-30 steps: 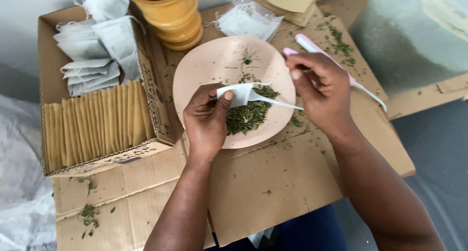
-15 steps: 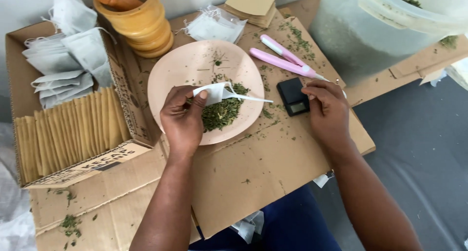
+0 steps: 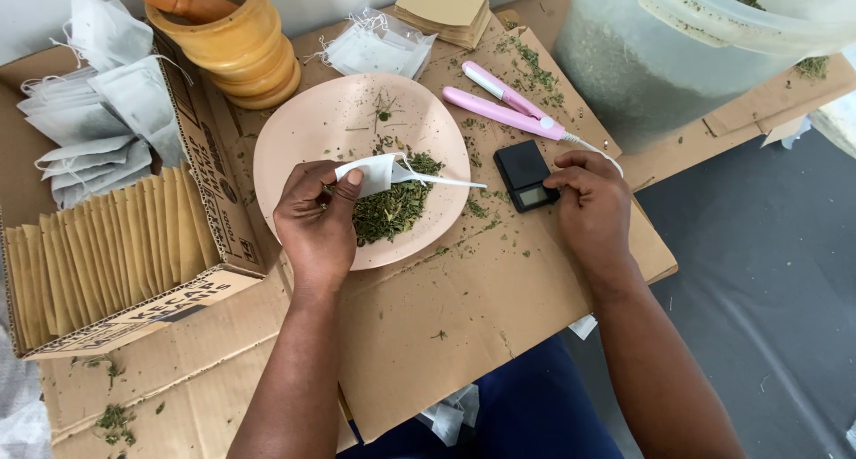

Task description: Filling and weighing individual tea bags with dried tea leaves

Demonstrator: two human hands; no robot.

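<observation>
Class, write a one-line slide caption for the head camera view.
Left hand holds a white tea bag over dried herbs on a pink plate; right hand touches a small black scale.

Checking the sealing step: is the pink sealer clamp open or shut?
Open: the pink sealer clamp lies with its two arms spread apart on the cardboard.

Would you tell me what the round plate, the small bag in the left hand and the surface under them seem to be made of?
Plate: probably plastic, smooth matte pink with an even tone. Bag in the left hand: thin white filter-like paper or mesh, creased and slightly translucent. Surface: brown corrugated cardboard, with visible folds and flap edges.
</observation>
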